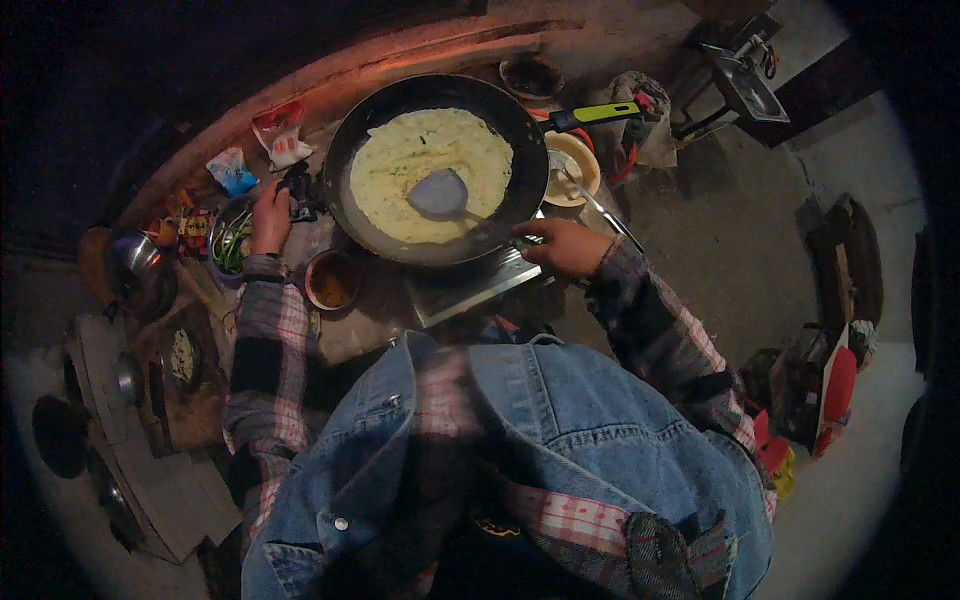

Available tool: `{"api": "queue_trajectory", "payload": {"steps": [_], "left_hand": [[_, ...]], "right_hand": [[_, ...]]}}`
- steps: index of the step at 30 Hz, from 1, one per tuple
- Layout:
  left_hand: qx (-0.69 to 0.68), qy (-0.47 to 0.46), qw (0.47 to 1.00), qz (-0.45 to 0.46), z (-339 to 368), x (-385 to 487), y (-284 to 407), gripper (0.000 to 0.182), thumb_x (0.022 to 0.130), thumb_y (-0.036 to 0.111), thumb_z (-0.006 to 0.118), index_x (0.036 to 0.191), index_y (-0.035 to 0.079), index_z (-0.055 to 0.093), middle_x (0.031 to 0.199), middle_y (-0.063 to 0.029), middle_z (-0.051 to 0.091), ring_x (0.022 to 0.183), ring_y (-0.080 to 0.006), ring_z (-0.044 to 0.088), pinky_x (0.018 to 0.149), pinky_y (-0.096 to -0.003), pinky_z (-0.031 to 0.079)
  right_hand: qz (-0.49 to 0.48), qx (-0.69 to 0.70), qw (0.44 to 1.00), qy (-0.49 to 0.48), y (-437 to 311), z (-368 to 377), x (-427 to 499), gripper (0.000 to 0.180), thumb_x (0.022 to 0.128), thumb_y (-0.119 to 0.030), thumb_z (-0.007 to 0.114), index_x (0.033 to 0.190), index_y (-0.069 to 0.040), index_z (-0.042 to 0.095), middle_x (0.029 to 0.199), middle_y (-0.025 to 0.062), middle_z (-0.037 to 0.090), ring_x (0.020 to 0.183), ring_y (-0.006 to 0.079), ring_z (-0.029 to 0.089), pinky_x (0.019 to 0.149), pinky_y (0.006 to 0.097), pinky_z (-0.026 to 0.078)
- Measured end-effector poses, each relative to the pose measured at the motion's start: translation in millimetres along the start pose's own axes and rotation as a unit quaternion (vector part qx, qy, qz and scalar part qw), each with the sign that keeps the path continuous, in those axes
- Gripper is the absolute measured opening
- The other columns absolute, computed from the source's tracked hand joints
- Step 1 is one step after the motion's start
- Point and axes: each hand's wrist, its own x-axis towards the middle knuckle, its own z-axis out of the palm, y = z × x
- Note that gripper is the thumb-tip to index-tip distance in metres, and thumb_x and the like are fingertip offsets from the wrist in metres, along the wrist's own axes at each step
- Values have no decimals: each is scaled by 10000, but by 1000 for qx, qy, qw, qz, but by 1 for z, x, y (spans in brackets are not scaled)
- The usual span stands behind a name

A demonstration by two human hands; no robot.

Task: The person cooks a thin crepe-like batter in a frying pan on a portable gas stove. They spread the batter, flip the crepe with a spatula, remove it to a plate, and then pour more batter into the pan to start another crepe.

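A large black wok [352, 225] sits on a stove [480, 289] with a pale yellow egg pancake [390, 146], flecked with green, spread inside it. My right hand [566, 246] grips the handle of a grey spatula [441, 193], whose blade rests over the middle of the pancake. On the wok's left, my left hand [271, 217] is closed around a dark side handle [301, 196], partly hidden by the fingers. The wok's long green and black handle [600, 114] points away to the right, untouched.
A bowl of batter [568, 166] with a metal utensil [611, 217] stands right of the wok. Left are a bowl of brown liquid [332, 279], a bowl of greens [231, 244] and seasoning bags [281, 139]. A cutting board [199, 420] lies lower left; a metal sink [750, 90] is upper right.
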Motion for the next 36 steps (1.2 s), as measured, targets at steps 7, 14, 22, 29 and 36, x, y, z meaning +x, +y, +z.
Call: {"api": "queue_trajectory", "payload": {"steps": [7,14,22,29,36], "left_hand": [[-14,2,1000,1,3,-2,-4,356,836,229,431,1092,-15,462,1074,-204,495,1005,-325,463,848,-338,352],[-19,-8,1000,16,3,-2,-1,364,844,229,410,1109,-19,442,1123,-214,459,1024,-354,439,860,-363,345],[-28,46,998,-15,9,-3,-2,327,816,198,455,1078,6,492,1014,-202,531,967,-317,497,810,-345,384],[-96,39,995,6,11,-4,-8,325,818,203,453,1074,6,492,919,-189,563,783,-260,555,690,-339,420],[-111,9,993,-42,13,-3,-12,328,825,205,444,1094,19,470,864,-163,574,706,-243,549,647,-332,422]], "right_hand": [[-89,158,982,49,20,31,-5,406,787,-57,489,1184,-50,405,1053,67,505,844,110,494,724,235,423],[-99,272,955,57,21,56,-18,418,786,-86,519,1176,-5,391,1064,122,504,945,177,490,812,280,402],[-51,215,965,139,16,44,-23,410,798,-90,510,1186,-56,382,886,26,513,756,92,479,642,230,414],[-7,143,981,128,-1,27,-12,407,748,-112,533,1138,-52,434,858,76,535,693,136,516,602,260,429],[90,52,995,6,-26,5,-13,358,781,-142,500,1134,-129,443,651,6,473,529,94,463,425,231,406]]}}
